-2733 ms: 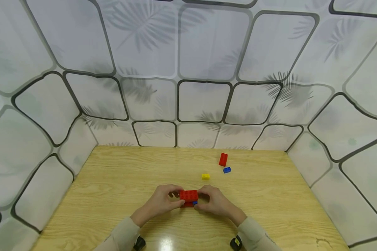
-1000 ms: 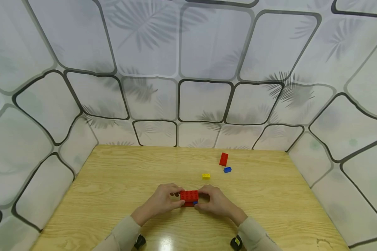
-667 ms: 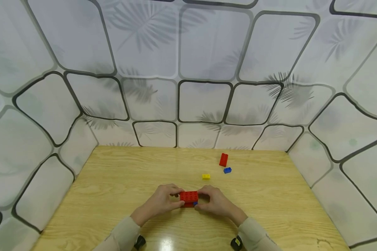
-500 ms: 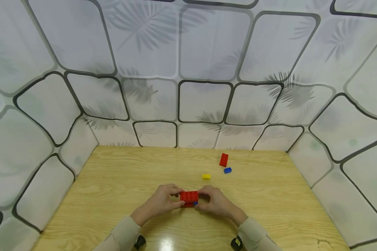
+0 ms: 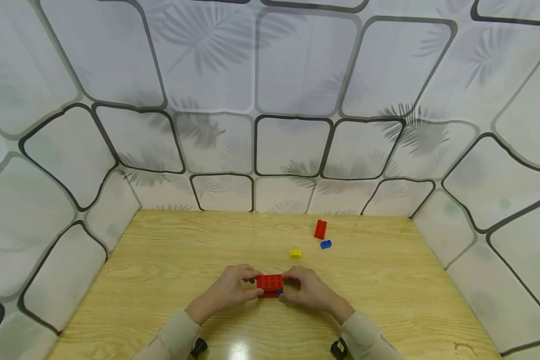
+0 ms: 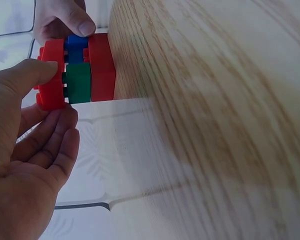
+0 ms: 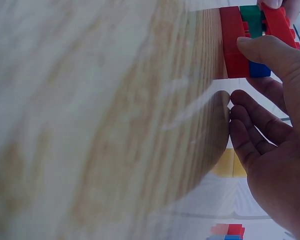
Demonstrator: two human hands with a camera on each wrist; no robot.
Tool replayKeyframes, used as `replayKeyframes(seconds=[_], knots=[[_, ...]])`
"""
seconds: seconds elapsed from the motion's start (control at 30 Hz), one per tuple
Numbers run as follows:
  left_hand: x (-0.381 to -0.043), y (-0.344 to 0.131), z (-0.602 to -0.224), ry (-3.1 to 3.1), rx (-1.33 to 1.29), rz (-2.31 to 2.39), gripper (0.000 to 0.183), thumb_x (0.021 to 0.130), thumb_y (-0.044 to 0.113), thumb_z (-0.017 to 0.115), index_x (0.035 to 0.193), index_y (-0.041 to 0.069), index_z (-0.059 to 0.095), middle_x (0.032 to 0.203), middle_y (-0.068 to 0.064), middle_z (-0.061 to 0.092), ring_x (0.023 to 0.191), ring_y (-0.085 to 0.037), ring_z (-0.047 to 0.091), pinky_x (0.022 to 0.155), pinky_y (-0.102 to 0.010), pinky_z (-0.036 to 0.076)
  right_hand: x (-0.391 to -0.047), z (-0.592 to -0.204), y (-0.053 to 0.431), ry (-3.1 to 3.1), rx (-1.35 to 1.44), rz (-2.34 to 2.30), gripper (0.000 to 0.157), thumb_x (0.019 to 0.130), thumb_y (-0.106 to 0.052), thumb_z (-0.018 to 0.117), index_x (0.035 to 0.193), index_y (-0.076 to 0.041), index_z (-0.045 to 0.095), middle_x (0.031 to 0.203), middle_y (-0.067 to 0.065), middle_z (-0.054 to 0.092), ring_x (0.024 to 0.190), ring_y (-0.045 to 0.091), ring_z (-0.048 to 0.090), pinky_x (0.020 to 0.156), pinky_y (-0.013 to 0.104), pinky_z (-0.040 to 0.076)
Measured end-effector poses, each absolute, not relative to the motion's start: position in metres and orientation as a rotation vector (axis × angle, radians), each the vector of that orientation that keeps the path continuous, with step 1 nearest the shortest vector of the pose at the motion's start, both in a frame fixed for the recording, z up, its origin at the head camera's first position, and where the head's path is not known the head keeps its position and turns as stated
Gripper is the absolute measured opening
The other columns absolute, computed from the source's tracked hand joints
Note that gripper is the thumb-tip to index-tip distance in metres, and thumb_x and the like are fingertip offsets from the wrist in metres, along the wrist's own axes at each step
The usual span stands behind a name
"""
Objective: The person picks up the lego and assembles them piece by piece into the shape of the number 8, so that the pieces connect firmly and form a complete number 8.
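Between both hands on the table stands a small stack of toy building bricks. An upper red brick [image 5: 269, 281] lies across a green brick [image 6: 79, 82] and a blue brick [image 6: 77, 49], which sit on a lower red brick [image 6: 103, 70]. Studs show in a narrow gap under the upper brick, which looks slightly tilted. My left hand [image 5: 229, 289] pinches the upper red brick between thumb and fingers. My right hand [image 5: 312, 290] grips the stack's other end, its thumb [image 7: 262, 50] against the lower red and blue bricks; its other fingertips are partly hidden.
Beyond the stack on the wooden table [image 5: 184, 240] lie a yellow brick [image 5: 295, 254], a small blue brick [image 5: 326, 244] and another red brick [image 5: 320, 229]. A patterned curtain [image 5: 292, 145] encloses the table's back and sides.
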State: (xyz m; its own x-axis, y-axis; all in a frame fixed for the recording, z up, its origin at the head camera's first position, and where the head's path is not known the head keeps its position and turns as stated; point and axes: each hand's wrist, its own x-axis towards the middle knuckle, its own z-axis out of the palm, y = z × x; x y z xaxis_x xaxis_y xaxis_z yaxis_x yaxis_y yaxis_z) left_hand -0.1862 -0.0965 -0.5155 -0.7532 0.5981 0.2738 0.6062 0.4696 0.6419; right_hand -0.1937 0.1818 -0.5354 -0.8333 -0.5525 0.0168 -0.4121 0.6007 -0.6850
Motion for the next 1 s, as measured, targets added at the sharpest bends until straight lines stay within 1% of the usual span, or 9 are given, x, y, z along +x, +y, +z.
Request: replayKeyframes(seconds=[0.3,0.5,0.63,0.77,0.87,1.0], knots=[[-0.1863,-0.0925,-0.5133,-2.658,-1.134,-1.148,0.029,0.091,0.015,0.083,0.116,0.001,0.078,0.11,-0.01,0.078,0.09,-0.023,0.074,0.078,-0.033,0.063,-0.1953,-0.5375,0.1822,2.641,-0.819,-1.051,0.04,0.091,-0.037,0.084,0.125,-0.018,0.075,0.118,-0.011,0.072,0.111,0.01,0.064,0.1,0.033,0.053],[-0.1866,-0.0909,-0.5124,-2.672,-1.123,-1.142,0.029,0.092,0.016,0.083,0.116,0.002,0.078,0.111,-0.01,0.078,0.091,-0.022,0.074,0.078,-0.032,0.063,-0.1953,-0.5364,0.1825,2.639,-0.839,-1.072,0.039,0.091,-0.035,0.084,0.125,-0.017,0.075,0.118,-0.008,0.072,0.111,0.013,0.064,0.099,0.034,0.053],[-0.1871,-0.0913,-0.5129,-2.685,-1.121,-1.147,0.029,0.092,0.016,0.082,0.117,0.002,0.078,0.111,-0.01,0.077,0.09,-0.022,0.073,0.078,-0.032,0.063,-0.1937,-0.5345,0.1818,2.635,-0.842,-1.075,0.044,0.091,-0.039,0.084,0.128,-0.018,0.073,0.12,-0.008,0.072,0.111,0.013,0.065,0.099,0.032,0.053],[-0.1875,-0.0919,-0.5129,-2.702,-1.118,-1.155,0.03,0.092,0.016,0.082,0.117,0.001,0.078,0.112,-0.011,0.077,0.091,-0.023,0.074,0.078,-0.033,0.063,-0.1914,-0.5327,0.1807,2.626,-0.847,-1.105,0.048,0.091,-0.044,0.083,0.13,-0.02,0.072,0.117,-0.01,0.07,0.104,0.013,0.064,0.091,0.028,0.054],[-0.1877,-0.0921,-0.5126,-2.71,-1.113,-1.153,0.03,0.092,0.017,0.083,0.117,0.001,0.078,0.112,-0.011,0.077,0.091,-0.023,0.074,0.078,-0.033,0.063,-0.1901,-0.5323,0.1801,2.635,-0.874,-1.142,0.044,0.092,-0.042,0.082,0.129,-0.019,0.072,0.112,-0.008,0.07,0.098,0.014,0.063,0.083,0.027,0.054],[-0.1877,-0.0919,-0.5133,-2.705,-1.111,-1.148,0.03,0.092,0.018,0.083,0.117,0.002,0.078,0.111,-0.011,0.077,0.091,-0.021,0.074,0.078,-0.032,0.063,-0.1886,-0.5332,0.1799,2.649,-0.885,-1.175,0.038,0.094,-0.038,0.08,0.127,-0.02,0.073,0.11,-0.007,0.071,0.096,0.013,0.064,0.081,0.025,0.055]])
